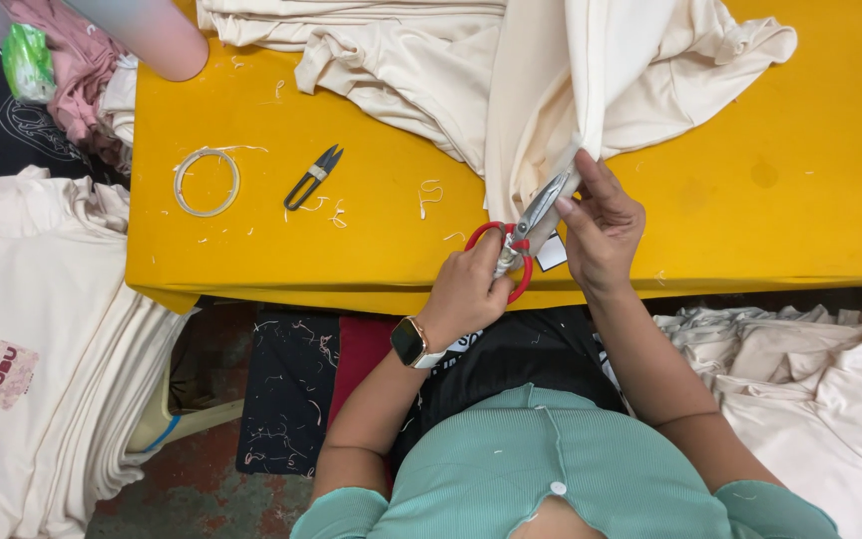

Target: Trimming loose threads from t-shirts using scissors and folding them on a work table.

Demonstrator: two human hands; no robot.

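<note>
left hand (469, 289): fingers curled shut through the red loops of the scissors, gripping them; gold watch (410, 341) with a white strap on the wrist.
right hand (601, 225): fingers closed in a pinch on the hanging cream cloth right beside the blade tips, thumb pressed against the metal.
scissors (528, 225): red handles low, silver blades tilted up and to the right, tips touching the cloth edge; just above the near edge of the table.
cream cloth (551, 90): bunched on the far side of the table, one fold pulled down toward the hands; small white tag (552, 254) just below the blades.
table (750, 200): yellow top, scattered with pale thread scraps.
thread snips (312, 178): small, black, lying flat, well left of the hands, untouched.
ring (207, 181): pale loop lying flat, left of the snips.
left stack (42, 339): folded cream garments, beside the table.
right pile (810, 379): more cream garments, loose, below the table edge.
body: teal ribbed top (551, 479) at the bottom of the view.
</note>
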